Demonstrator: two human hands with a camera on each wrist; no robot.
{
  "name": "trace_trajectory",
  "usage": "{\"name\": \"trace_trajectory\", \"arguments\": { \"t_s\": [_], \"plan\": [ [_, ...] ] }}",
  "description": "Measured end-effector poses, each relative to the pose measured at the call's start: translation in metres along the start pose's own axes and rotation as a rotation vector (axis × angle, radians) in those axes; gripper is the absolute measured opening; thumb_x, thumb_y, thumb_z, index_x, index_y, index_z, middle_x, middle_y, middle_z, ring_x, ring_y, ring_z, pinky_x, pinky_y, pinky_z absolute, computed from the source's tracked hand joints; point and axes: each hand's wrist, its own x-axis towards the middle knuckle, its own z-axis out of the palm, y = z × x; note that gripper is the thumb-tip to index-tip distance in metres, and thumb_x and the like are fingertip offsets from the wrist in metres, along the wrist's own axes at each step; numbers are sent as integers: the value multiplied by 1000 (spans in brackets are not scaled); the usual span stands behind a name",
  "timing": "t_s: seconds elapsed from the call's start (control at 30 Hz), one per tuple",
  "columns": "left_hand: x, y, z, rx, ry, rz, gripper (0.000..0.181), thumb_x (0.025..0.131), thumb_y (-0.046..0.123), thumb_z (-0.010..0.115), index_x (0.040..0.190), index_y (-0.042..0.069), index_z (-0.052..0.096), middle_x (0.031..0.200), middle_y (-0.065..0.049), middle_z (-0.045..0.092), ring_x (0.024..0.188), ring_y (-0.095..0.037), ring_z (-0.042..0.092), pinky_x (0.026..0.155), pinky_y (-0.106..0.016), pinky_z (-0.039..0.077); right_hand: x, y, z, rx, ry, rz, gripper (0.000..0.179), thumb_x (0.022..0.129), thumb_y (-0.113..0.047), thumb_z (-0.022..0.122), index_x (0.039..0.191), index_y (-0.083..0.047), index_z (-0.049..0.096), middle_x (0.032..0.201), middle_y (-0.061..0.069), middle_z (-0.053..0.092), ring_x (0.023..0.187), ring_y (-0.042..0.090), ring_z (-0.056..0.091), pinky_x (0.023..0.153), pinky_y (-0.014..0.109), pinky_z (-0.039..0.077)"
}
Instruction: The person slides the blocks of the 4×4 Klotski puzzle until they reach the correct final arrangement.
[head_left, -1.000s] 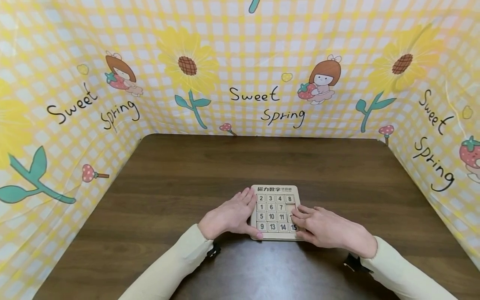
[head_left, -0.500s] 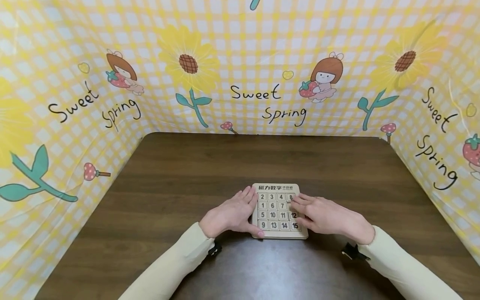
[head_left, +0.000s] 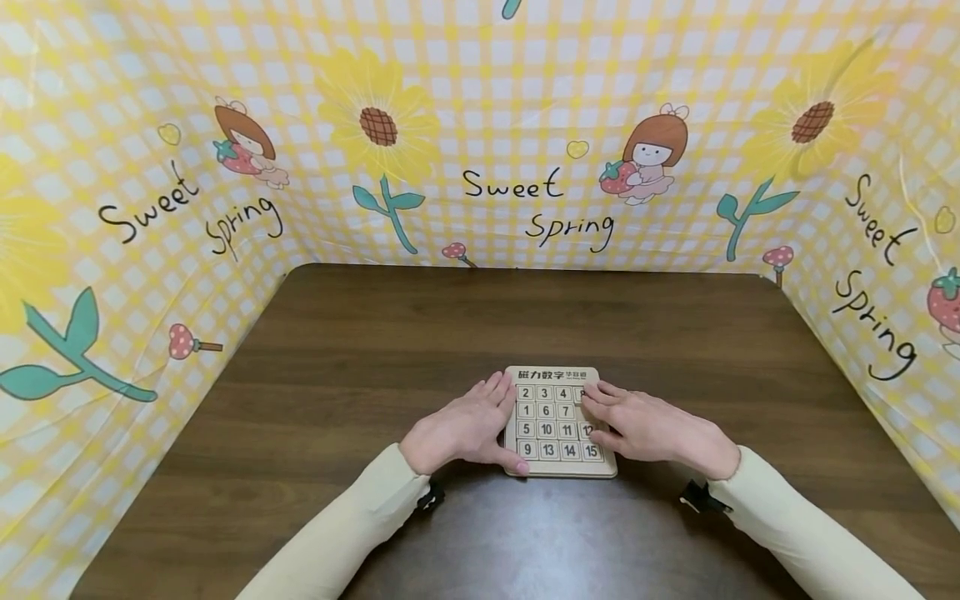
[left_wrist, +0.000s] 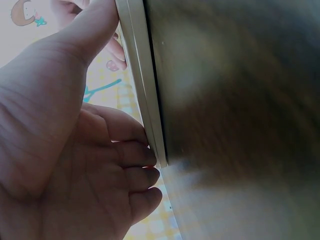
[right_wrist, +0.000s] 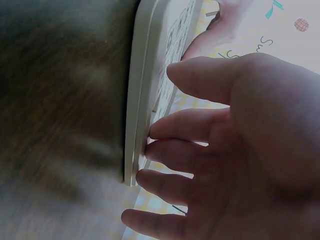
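Observation:
A wooden number sliding puzzle (head_left: 558,469) lies flat on the table, its numbered tiles set in rows under a line of printed characters. My left hand (head_left: 468,427) rests along its left edge with the fingers fairly straight, the thumb on the near left corner. In the left wrist view, the fingertips (left_wrist: 145,177) touch the board's side. My right hand (head_left: 652,427) lies over the right side, fingers extended. Its fingertips partly cover the 8 tile (head_left: 581,393) and hide most of the spot right of the 7 tile (head_left: 566,411). The thumb touches the 12 tile (head_left: 587,431).
The brown wooden table (head_left: 420,317) spreads around the puzzle. A yellow checked cloth (head_left: 495,108) with flowers and lettering walls off the back and both sides. Dark straps (head_left: 703,497) sit at both wrists.
My right hand has moved up the board, from beside the 12 and 15 tiles to the 8 tile, uncovering the 15. My left hand has stayed in place on the board.

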Motion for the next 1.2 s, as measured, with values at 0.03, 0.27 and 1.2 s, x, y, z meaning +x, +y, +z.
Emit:
{"name": "trace_trajectory", "arguments": {
  "t_s": [0.03,0.27,1.2],
  "plan": [
    [0,0,0,3,0,1,118,76,75,63,155,-2,20,164,-22,9,153,-33,11,126,-40,16,0,0,0,4,-2,1,56,98,-30,57,142,2,48,151,25,41,140,43,40,109,54,42],
    [0,1,0,7,-5,5,118,77,75,62,155,-2,20,164,-22,8,153,-33,10,126,-41,16,-2,-2,-1,16,-7,-2,54,98,-30,57,141,2,50,150,25,43,140,43,40,110,53,41],
    [-1,1,0,28,15,8,118,76,76,62,154,-4,22,163,-23,12,153,-34,13,125,-42,18,-10,-15,-10,-23,-16,-28,48,97,-29,60,134,0,58,143,23,51,135,39,48,106,53,45]
  ]
}}
